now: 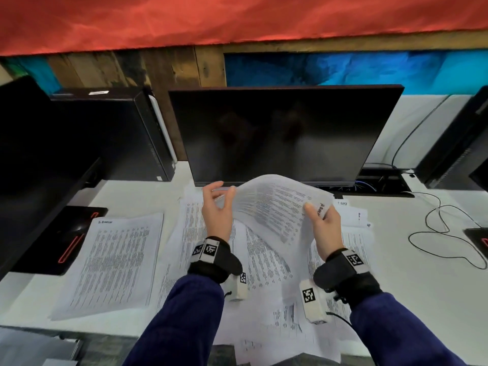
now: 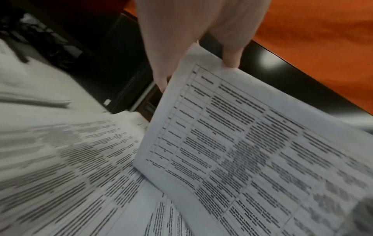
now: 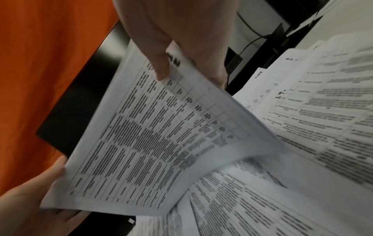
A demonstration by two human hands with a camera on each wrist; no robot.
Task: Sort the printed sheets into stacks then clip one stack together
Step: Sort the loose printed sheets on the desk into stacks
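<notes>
Sheet lifted, pinched by right hand, left hand fingers; loose sheets beneath, monitor behind.

A white printed sheet with a ruled table of dense black text is lifted and curled just in front of the black monitor. More printed sheets lie spread below; one neat stack sits left.
</notes>
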